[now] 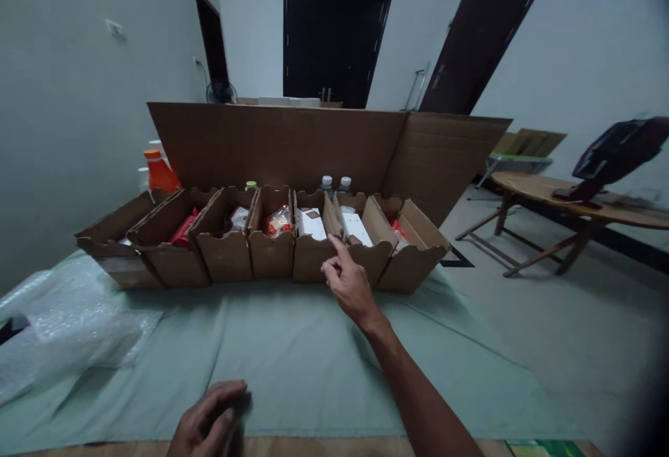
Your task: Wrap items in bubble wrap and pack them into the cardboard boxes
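Observation:
My right hand (349, 285) is raised in front of a row of several open cardboard bins (272, 260). Its index finger stretches forward while the other fingers curl in, and nothing is held. The fingertip is nearest the bin with a white box (312, 224) in it. A second white box (357, 229) stands in the adjoining bin to the right. Low in the view, my left hand (206, 421) hovers at or rests on the green cloth (282, 359), I cannot tell which. Its fingers are loosely bent and apart, with nothing between them.
Other bins hold a red packet (185, 228) and a clear-and-red food packet (279, 221). Behind stands a tall cardboard panel (282, 143), with bottles (327, 184) before it and an orange bottle (159, 171) at left. Bubble wrap (78, 324) lies left; a wooden table (543, 189) stands right.

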`<state>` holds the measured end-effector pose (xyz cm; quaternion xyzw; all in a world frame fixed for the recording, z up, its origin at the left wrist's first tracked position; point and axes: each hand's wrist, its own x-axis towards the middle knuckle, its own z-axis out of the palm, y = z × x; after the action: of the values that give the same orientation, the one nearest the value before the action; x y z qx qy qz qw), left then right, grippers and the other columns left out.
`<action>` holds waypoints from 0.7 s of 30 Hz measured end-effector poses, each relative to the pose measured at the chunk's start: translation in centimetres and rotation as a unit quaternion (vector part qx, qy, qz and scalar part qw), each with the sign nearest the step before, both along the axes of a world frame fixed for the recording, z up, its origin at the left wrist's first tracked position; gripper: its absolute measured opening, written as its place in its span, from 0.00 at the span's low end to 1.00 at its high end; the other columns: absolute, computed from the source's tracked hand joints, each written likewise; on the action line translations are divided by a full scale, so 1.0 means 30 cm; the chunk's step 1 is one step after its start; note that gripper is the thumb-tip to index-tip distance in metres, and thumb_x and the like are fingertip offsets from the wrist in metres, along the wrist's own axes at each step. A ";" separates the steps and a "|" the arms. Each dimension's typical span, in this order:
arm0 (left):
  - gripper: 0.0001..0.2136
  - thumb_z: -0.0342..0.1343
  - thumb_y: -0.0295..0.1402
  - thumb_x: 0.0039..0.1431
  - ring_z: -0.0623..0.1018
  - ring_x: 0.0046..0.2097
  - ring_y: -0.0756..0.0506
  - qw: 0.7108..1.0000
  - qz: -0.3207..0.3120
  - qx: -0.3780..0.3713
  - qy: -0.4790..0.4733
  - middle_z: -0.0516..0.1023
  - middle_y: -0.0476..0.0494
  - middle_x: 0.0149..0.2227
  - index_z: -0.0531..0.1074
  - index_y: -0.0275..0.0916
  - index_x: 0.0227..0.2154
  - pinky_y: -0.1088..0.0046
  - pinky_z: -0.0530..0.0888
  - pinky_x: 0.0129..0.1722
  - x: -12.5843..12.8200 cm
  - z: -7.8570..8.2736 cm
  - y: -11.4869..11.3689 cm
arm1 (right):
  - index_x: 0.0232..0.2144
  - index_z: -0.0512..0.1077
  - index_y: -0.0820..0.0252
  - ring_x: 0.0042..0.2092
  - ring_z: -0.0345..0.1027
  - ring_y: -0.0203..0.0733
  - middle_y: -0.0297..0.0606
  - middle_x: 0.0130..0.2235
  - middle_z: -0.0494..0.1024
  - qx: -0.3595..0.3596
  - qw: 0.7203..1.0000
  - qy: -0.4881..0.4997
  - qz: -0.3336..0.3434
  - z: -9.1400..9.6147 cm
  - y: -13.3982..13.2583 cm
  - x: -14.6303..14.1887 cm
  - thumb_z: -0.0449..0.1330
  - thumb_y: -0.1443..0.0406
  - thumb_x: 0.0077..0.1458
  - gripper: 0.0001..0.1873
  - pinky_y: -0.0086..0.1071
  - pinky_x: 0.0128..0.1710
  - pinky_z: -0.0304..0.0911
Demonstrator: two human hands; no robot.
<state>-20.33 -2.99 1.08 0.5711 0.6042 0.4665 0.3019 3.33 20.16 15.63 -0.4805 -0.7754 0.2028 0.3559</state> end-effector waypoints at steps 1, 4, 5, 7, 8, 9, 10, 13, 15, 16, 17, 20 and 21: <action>0.13 0.54 0.41 0.64 0.83 0.49 0.40 1.000 0.005 0.021 0.004 0.84 0.42 0.46 0.82 0.48 0.44 0.64 0.81 0.50 -0.010 -0.002 -0.017 | 0.66 0.60 0.53 0.36 0.76 0.42 0.34 0.36 0.82 -0.005 0.997 -0.073 -0.016 0.034 0.028 -0.038 0.53 0.65 0.61 0.31 0.32 0.40 0.66; 0.11 0.57 0.40 0.62 0.84 0.45 0.40 0.995 -0.012 0.099 0.031 0.85 0.42 0.42 0.82 0.48 0.42 0.66 0.82 0.46 -0.006 0.002 -0.018 | 0.57 0.71 0.59 0.42 0.78 0.51 0.45 0.39 0.83 -0.011 0.981 -0.183 -0.058 0.109 0.091 -0.125 0.55 0.67 0.59 0.24 0.35 0.40 0.63; 0.11 0.57 0.39 0.62 0.85 0.44 0.40 0.992 -0.019 0.116 0.036 0.86 0.42 0.41 0.82 0.47 0.42 0.66 0.83 0.44 -0.002 0.005 -0.010 | 0.53 0.74 0.61 0.42 0.77 0.53 0.48 0.39 0.83 -0.009 0.979 -0.191 -0.065 0.125 0.097 -0.142 0.55 0.68 0.59 0.20 0.36 0.40 0.63; 0.11 0.57 0.38 0.62 0.85 0.42 0.41 0.991 -0.022 0.132 0.033 0.85 0.42 0.40 0.81 0.47 0.43 0.68 0.83 0.43 0.004 0.014 0.000 | 0.46 0.76 0.62 0.43 0.77 0.54 0.51 0.40 0.83 -0.004 0.975 -0.210 -0.077 0.141 0.078 -0.152 0.53 0.69 0.59 0.16 0.36 0.39 0.62; 0.11 0.56 0.38 0.62 0.85 0.43 0.41 0.991 -0.027 0.129 0.030 0.85 0.42 0.40 0.81 0.46 0.43 0.68 0.83 0.43 0.005 0.017 0.001 | 0.44 0.77 0.61 0.43 0.77 0.54 0.51 0.40 0.83 -0.004 0.973 -0.217 -0.078 0.142 0.052 -0.145 0.53 0.69 0.59 0.15 0.35 0.39 0.62; 0.11 0.56 0.38 0.62 0.85 0.43 0.41 0.992 -0.031 0.124 0.026 0.85 0.42 0.41 0.81 0.46 0.44 0.68 0.83 0.43 0.005 0.020 -0.002 | 0.43 0.77 0.60 0.42 0.77 0.53 0.49 0.39 0.83 -0.006 0.971 -0.224 -0.077 0.139 0.014 -0.130 0.53 0.69 0.59 0.14 0.35 0.38 0.61; 0.12 0.56 0.38 0.62 0.84 0.44 0.41 0.992 -0.034 0.117 0.022 0.85 0.41 0.42 0.81 0.46 0.44 0.67 0.82 0.44 0.003 0.023 -0.006 | 0.42 0.77 0.59 0.41 0.78 0.51 0.46 0.38 0.83 -0.010 0.970 -0.231 -0.076 0.132 -0.034 -0.108 0.53 0.68 0.59 0.13 0.34 0.37 0.61; 0.12 0.56 0.39 0.63 0.84 0.46 0.40 0.995 -0.029 0.094 0.007 0.84 0.39 0.44 0.81 0.44 0.43 0.66 0.82 0.46 -0.006 0.038 -0.016 | 0.40 0.76 0.55 0.35 0.77 0.46 0.38 0.33 0.83 -0.029 0.974 -0.219 -0.042 0.103 -0.222 -0.006 0.54 0.62 0.61 0.11 0.33 0.34 0.62; 0.12 0.56 0.39 0.62 0.83 0.47 0.40 0.996 -0.012 0.089 -0.003 0.84 0.39 0.44 0.81 0.43 0.41 0.66 0.81 0.46 -0.015 0.062 -0.005 | 0.39 0.75 0.53 0.33 0.76 0.45 0.35 0.32 0.82 -0.028 0.984 -0.176 -0.005 0.098 -0.357 0.084 0.56 0.57 0.61 0.11 0.33 0.34 0.65; 0.12 0.56 0.39 0.62 0.83 0.47 0.40 0.996 -0.004 0.086 -0.006 0.84 0.38 0.44 0.81 0.42 0.40 0.65 0.81 0.46 -0.019 0.079 0.008 | 0.38 0.75 0.52 0.34 0.76 0.46 0.35 0.33 0.82 -0.021 0.988 -0.155 0.010 0.102 -0.418 0.133 0.57 0.55 0.60 0.11 0.34 0.34 0.66; 0.12 0.56 0.39 0.62 0.82 0.47 0.40 0.997 0.004 0.082 -0.008 0.83 0.38 0.45 0.81 0.41 0.41 0.65 0.81 0.46 -0.022 0.100 0.025 | 0.37 0.75 0.51 0.34 0.76 0.46 0.35 0.33 0.82 -0.010 0.990 -0.138 0.018 0.110 -0.473 0.184 0.58 0.54 0.60 0.11 0.34 0.34 0.68; 0.18 0.56 0.39 0.60 0.79 0.52 0.38 0.998 -0.005 0.066 -0.016 0.78 0.36 0.54 0.76 0.41 0.51 0.60 0.79 0.49 -0.009 0.173 0.100 | 0.36 0.76 0.47 0.34 0.77 0.47 0.35 0.33 0.82 0.032 0.992 -0.122 0.018 0.130 -0.596 0.340 0.62 0.54 0.57 0.08 0.36 0.33 0.71; 0.22 0.57 0.39 0.59 0.77 0.55 0.37 0.998 -0.018 0.061 -0.022 0.75 0.35 0.58 0.73 0.41 0.56 0.58 0.77 0.52 0.005 0.196 0.129 | 0.37 0.77 0.46 0.35 0.78 0.48 0.35 0.34 0.83 0.048 0.991 -0.120 0.013 0.126 -0.626 0.389 0.63 0.54 0.56 0.08 0.37 0.33 0.72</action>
<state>-20.19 0.88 6.97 0.5887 0.5574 0.5094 0.2885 15.00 1.37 19.40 -0.4736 -0.8276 0.1105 0.2801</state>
